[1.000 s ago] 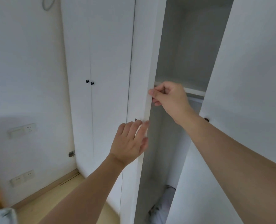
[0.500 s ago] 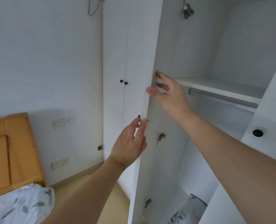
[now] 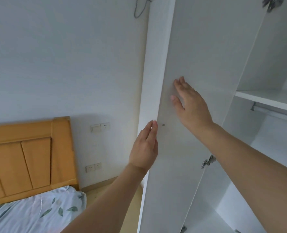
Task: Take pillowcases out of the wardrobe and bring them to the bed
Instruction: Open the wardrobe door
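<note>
Leftmost, bed: the bed point(image 3: 30, 214) sits low at the left under a pale leaf-print sheet, with a wooden headboard point(image 3: 28, 155) against the wall, well apart from the wardrobe
Wall: white, carrying a switch and socket plate point(image 3: 100, 127) and a lower pair of sockets point(image 3: 93, 167) between headboard and wardrobe
Left hand: the left hand point(image 3: 144, 148) is spread open and flat, fingertips at the free edge of the wardrobe door point(image 3: 198, 68), near the small round fitting where the knob is fixed; it grips nothing
Right hand: the right hand point(image 3: 191, 105) is likewise open, palm laid on the inner face of the door, fingers loosely spread, holding nothing
Door: swung wide, its inner face toward the camera, with a metal hinge point(image 3: 208, 161) showing lower down
Wardrobe interior: at the right, the wardrobe point(image 3: 265, 64) shows an empty white shelf point(image 3: 270, 98) with a hanging rail point(image 3: 277, 112) beneath it
Pillowcases: none can be seen; the bottom of the wardrobe lies mostly out of frame, so I cannot tell where they lie
Step in hand: opening the door fully, by my reading; nothing is taken out yet
Next move: likely calls for letting go of the door, looking lower into the compartment, then reaching in for the folded cloth
</note>
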`<state>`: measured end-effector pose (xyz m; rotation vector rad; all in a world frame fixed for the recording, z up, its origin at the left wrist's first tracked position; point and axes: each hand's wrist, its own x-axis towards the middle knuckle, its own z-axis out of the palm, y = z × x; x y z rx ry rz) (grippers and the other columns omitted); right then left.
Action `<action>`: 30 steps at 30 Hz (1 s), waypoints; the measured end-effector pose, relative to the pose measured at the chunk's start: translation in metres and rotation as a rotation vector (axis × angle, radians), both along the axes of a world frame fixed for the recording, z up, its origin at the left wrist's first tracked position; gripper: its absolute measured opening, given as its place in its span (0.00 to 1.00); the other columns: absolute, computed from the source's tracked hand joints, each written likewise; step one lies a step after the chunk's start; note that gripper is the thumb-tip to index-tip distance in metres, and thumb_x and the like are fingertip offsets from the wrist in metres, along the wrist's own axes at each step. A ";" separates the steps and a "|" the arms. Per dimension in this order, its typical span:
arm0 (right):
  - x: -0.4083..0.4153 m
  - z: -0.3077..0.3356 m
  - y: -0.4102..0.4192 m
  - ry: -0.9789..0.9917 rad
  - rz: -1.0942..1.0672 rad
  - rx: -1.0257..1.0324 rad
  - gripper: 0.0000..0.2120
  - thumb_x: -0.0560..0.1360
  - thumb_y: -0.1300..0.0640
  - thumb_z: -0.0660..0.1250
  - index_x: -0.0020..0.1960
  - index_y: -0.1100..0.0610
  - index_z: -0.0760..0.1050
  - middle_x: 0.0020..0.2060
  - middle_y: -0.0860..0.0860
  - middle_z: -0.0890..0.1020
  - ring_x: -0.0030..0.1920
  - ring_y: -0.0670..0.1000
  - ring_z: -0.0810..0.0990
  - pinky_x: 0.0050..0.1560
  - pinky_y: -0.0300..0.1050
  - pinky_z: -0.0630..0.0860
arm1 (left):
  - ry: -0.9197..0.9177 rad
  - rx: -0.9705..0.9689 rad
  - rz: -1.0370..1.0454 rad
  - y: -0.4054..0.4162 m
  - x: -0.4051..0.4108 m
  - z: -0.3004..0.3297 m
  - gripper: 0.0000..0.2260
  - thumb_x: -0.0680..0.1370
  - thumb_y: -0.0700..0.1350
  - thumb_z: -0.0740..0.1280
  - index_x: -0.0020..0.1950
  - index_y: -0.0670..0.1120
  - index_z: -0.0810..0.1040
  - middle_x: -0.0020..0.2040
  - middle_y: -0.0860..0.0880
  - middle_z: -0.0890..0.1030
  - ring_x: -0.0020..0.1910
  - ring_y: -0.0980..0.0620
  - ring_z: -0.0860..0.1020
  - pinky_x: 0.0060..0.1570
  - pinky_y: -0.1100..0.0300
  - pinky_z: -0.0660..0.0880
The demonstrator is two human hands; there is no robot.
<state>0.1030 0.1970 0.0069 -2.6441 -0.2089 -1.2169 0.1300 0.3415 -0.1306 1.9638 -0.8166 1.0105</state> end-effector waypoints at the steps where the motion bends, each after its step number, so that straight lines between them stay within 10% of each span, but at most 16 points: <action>1: 0.008 -0.001 0.002 0.007 -0.009 -0.023 0.24 0.82 0.52 0.55 0.76 0.56 0.59 0.76 0.54 0.59 0.76 0.52 0.59 0.75 0.47 0.57 | 0.017 -0.015 0.006 0.001 0.009 -0.001 0.22 0.76 0.30 0.63 0.71 0.35 0.69 0.68 0.37 0.72 0.65 0.40 0.74 0.64 0.49 0.72; 8: 0.048 -0.019 0.000 -0.106 -0.087 -0.125 0.25 0.80 0.59 0.56 0.77 0.58 0.57 0.76 0.55 0.58 0.76 0.55 0.57 0.75 0.53 0.56 | -0.004 -0.059 -0.010 0.003 0.046 -0.010 0.21 0.77 0.31 0.64 0.71 0.35 0.69 0.68 0.38 0.73 0.67 0.43 0.72 0.69 0.61 0.64; 15: 0.030 -0.017 -0.032 -0.026 -0.116 -0.348 0.27 0.80 0.55 0.57 0.77 0.57 0.54 0.78 0.54 0.54 0.77 0.54 0.55 0.76 0.55 0.50 | -0.118 -0.039 0.057 -0.020 0.028 -0.009 0.23 0.77 0.32 0.64 0.72 0.33 0.65 0.73 0.37 0.65 0.73 0.40 0.63 0.71 0.41 0.61; 21: -0.056 0.007 -0.125 0.044 -0.441 -0.360 0.19 0.80 0.57 0.57 0.69 0.59 0.68 0.74 0.54 0.64 0.75 0.56 0.59 0.76 0.56 0.48 | -0.145 0.045 -0.043 -0.098 -0.017 0.008 0.22 0.82 0.42 0.58 0.74 0.34 0.63 0.75 0.38 0.62 0.76 0.40 0.57 0.73 0.41 0.56; 30: -0.201 0.039 -0.239 0.112 -0.943 -0.482 0.26 0.79 0.54 0.55 0.74 0.63 0.58 0.76 0.58 0.57 0.77 0.58 0.52 0.76 0.58 0.43 | -0.157 0.170 -0.338 -0.244 -0.115 0.021 0.23 0.83 0.47 0.52 0.75 0.35 0.60 0.76 0.38 0.60 0.77 0.41 0.55 0.74 0.44 0.54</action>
